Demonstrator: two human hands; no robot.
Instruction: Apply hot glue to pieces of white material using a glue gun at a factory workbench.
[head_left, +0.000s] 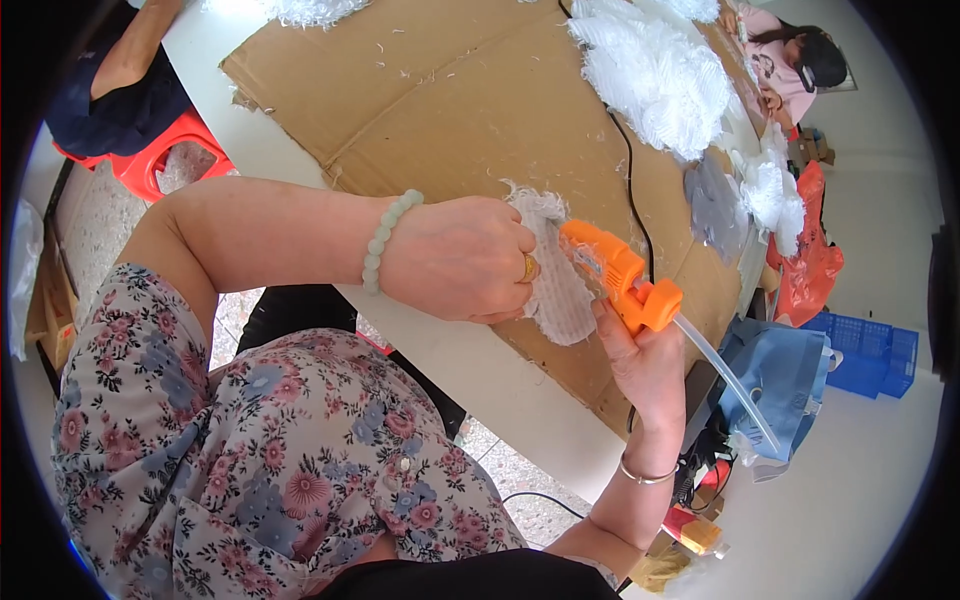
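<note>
My left hand (462, 258), with a bead bracelet at its wrist, is closed on the edge of a white fringed fabric piece (558, 295). That piece has a waffle-like weave and frayed borders. In my right hand (650, 365) is an orange hot glue gun (612, 262), its front end over the fabric's upper right part. A long translucent glue stick (728, 378) sticks out of the gun's back, toward the lower right. My right thumb lies near the fabric's edge; whether it touches is unclear. The fingertips of my left hand are hidden.
Brown cardboard (430, 110) covers the white table (500, 385). A black cord (632, 180) crosses it. White fringed pieces (655, 85) are heaped at the far right, near a grey piece (714, 205). Two other people sit at the table. A blue bag (775, 370) hangs or stands at the right.
</note>
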